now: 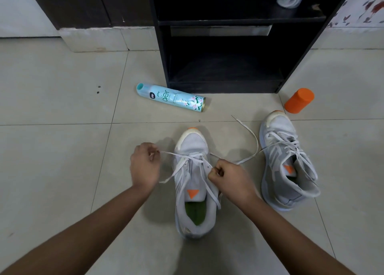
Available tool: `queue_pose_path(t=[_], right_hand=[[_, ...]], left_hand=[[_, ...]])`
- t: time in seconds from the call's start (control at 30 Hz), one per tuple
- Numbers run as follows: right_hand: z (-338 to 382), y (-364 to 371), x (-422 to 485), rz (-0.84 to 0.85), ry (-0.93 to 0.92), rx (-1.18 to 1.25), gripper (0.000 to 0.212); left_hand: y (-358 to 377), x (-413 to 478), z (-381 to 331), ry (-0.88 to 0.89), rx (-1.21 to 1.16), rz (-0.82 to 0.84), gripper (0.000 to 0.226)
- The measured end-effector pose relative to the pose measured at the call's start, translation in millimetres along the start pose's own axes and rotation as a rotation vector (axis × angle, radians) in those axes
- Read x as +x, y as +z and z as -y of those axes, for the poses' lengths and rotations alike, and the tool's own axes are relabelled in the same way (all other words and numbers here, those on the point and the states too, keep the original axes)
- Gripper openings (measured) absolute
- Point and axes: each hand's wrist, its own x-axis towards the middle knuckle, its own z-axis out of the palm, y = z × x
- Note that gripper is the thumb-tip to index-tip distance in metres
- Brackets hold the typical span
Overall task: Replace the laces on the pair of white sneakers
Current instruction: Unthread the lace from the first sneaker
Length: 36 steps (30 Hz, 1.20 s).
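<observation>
A black shelf unit (224, 56) is standing at the far side. The centre sneaker (193, 144) is sitting near, between the hands; the right sneaker (278, 125), laced, is sitting beside it. A spray can (170, 97) is lying far left, an orange container (299, 100) far right. The left hand (145, 164) is pinching the white lace (172, 153) taut leftward; the right hand (228, 178) is gripping it at the right eyelets.

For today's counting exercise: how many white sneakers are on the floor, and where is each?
2. The centre sneaker stands between the left hand and right hand, which pinch its lace. The right sneaker lies beside it, near the orange container. None appears hidden.
</observation>
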Motion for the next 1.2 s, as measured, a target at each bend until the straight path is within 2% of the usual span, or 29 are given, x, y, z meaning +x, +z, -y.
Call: queue_pose_path(t=[0.07, 0.13, 0.23, 0.33, 0.53, 0.67, 0.73, 0.8, 0.87, 0.93, 1.0, 1.07, 1.13, 1.2], right_hand=[[0, 0, 0, 0.000, -0.008, -0.006, 0.028], [1, 1, 0, 0.001, -0.013, -0.005, 0.028], [0, 1, 0, 0.007, -0.023, -0.009, 0.029], [-2, 1, 1, 0.003, -0.026, -0.001, 0.028], [-2, 4, 2, 0.005, -0.034, 0.011, 0.027], [-1, 6, 3, 0.016, -0.027, 0.024, 0.029], [-1, 5, 3, 0.026, -0.020, 0.044, 0.028], [-1, 4, 4, 0.020, -0.012, 0.044, 0.029], [-1, 3, 3, 0.006, -0.002, 0.035, 0.031], [-1, 4, 4, 0.004, 0.006, 0.037, 0.032], [-1, 5, 4, 0.013, 0.004, 0.037, 0.031], [0, 6, 4, 0.017, -0.002, 0.035, 0.031], [1, 6, 4, 0.021, -0.009, 0.031, 0.030], [2, 7, 3, 0.019, -0.020, 0.029, 0.030]], left_hand=[[-2, -13, -16, 0.261, 0.038, 0.021, 0.017], [-1, -21, -35, 0.475, 0.109, 0.116, 0.024], [7, -26, -55, 0.658, 0.350, 0.234, 0.016], [13, -28, -59, 0.635, 0.430, 0.279, 0.014], [9, -23, -56, 0.684, 0.410, 0.297, 0.016], [11, -25, -58, 0.741, 0.580, 0.306, 0.024], [9, -26, -55, 0.747, 0.509, 0.287, 0.022], [4, -25, -45, 0.617, 0.291, 0.270, 0.018], [-2, -16, -27, 0.346, 0.074, 0.218, 0.011], [-11, 3, -3, 0.008, -0.031, 0.138, 0.017], [-19, 15, 16, -0.171, -0.024, 0.091, 0.022], [-19, 13, 16, -0.088, 0.052, 0.035, 0.008], [-13, 1, 0, 0.165, 0.033, 0.026, 0.010], [-8, -12, -27, 0.429, 0.060, 0.132, 0.020]])
